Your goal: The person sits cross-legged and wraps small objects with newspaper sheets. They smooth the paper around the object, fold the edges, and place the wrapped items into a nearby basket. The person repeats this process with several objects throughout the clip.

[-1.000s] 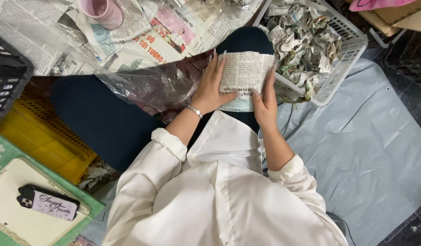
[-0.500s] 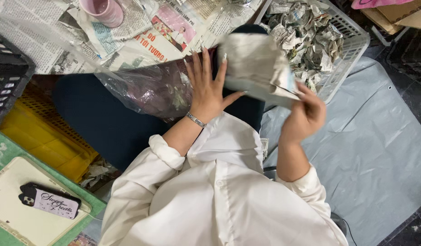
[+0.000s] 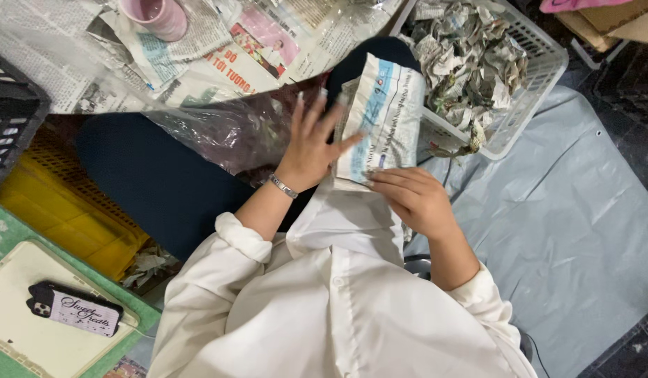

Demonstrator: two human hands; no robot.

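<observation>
Two hands work over a folded newspaper sheet [image 3: 380, 122], which lies on the person's lap over the dark trousers, just above the hem of a white shirt [image 3: 324, 308]. Taking that sheet as the landmark: the right hand [image 3: 415, 199] sits at its near lower corner, fingers curled, its grip pinching the paper's bottom edge. The left hand [image 3: 313, 143] lies along the sheet's left side, fingers spread and flat, thumb pressed against the paper's edge; that grip is released, pressing rather than clasping. A thin silver bracelet [image 3: 283, 185] circles the left wrist, just below and left of the sheet.

Left of the sheet, touching the left hand's fingers, lies a crumpled clear plastic bag [image 3: 226, 129] across the lap. Further left and nearer sits a yellow crate [image 3: 65, 210], and below that, well apart from the sheet, a phone in a dark case [image 3: 75, 309] rests on a cream tray [image 3: 23, 336] with a green border. Right of the sheet spreads a grey plastic groundsheet [image 3: 576, 217] over the floor.

Just beyond the sheet's right edge stands a white plastic basket [image 3: 531, 94] heaped with crumpled newspaper wads [image 3: 471, 56]. Beyond the sheet to the left, spread newspaper pages [image 3: 219, 49] lie under clear film, with a pink cup [image 3: 159, 15] on them at the far edge. A black crate [image 3: 9, 119] stands at the far left.
</observation>
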